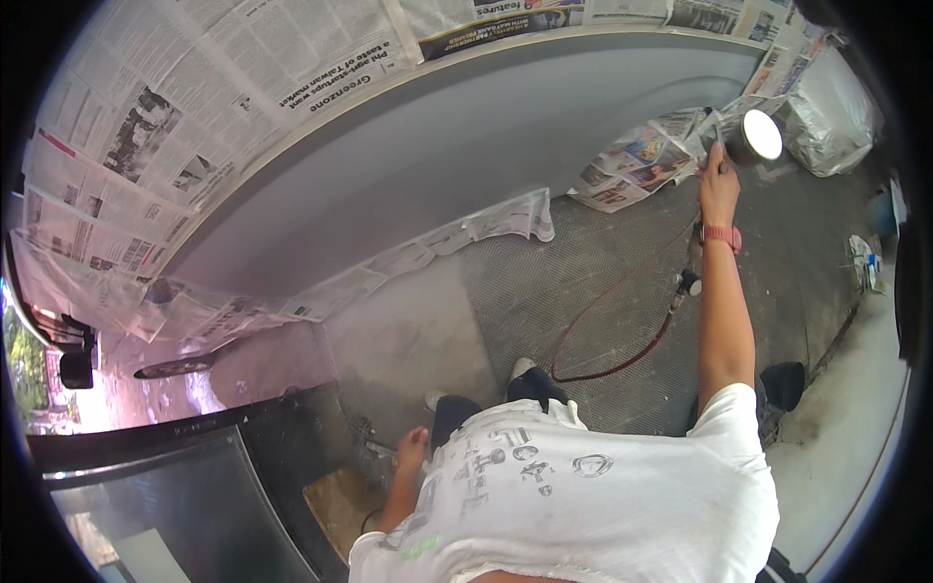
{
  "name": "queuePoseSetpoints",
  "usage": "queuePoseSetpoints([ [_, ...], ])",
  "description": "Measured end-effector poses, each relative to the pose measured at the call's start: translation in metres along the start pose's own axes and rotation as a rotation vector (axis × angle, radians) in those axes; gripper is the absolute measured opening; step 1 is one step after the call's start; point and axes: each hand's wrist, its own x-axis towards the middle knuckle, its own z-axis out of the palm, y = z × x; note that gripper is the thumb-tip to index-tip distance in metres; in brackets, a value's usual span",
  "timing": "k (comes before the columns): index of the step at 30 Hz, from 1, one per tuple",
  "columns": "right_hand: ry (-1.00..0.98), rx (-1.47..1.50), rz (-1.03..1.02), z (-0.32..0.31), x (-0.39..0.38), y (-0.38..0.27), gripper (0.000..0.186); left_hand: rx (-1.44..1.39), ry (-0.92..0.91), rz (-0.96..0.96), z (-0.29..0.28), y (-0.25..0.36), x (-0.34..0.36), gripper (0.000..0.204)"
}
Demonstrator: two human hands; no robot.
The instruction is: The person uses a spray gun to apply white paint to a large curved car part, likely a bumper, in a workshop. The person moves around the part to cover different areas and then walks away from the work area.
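My right hand (pixel 720 187), with a pink watch on its wrist, reaches far forward and is shut on the handle of a spray gun (pixel 743 144) topped by a round silver cup. The gun points toward the grey-coated car panel (pixel 437 146) at its right end. A dark red hose (pixel 622 321) runs from the gun down in a loop over the floor. My left hand (pixel 412 453) hangs low by my knee next to a dark car body edge (pixel 292 428); its fingers curl downward and I cannot see whether they hold anything.
Newspaper masking (pixel 194 107) covers the area above and below the grey panel, and crumpled sheets (pixel 641 160) lie near the gun. A plastic-wrapped bundle (pixel 826 117) sits at the far right. A car window (pixel 155 505) fills the lower left. The floor is grey with a textured mat (pixel 583 282).
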Motion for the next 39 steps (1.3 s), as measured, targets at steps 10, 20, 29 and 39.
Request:
queuePoseSetpoints([
  [10, -0.537, 0.292, 0.040, 0.066, -0.199, 0.009, 0.049, 0.251, 0.053, -0.011, 0.024, 0.095, -0.011, 0.043],
  [20, -1.389, 0.573, -0.233, 0.107, -0.316, -0.071, 0.056, 0.312, 0.003, 0.014, 0.053, 0.152, -0.007, 0.045],
  [29, -1.177, 0.130, 0.066, -0.018, -0.301, 0.091, 0.048, 0.508, -0.103, -0.003, 0.093, 0.129, 0.040, 0.052],
  [39, -0.589, -0.013, 0.841, -0.190, -0.214, 0.195, 0.066, 0.766, -0.488, 0.033, 0.196, 0.248, 0.132, 0.070],
])
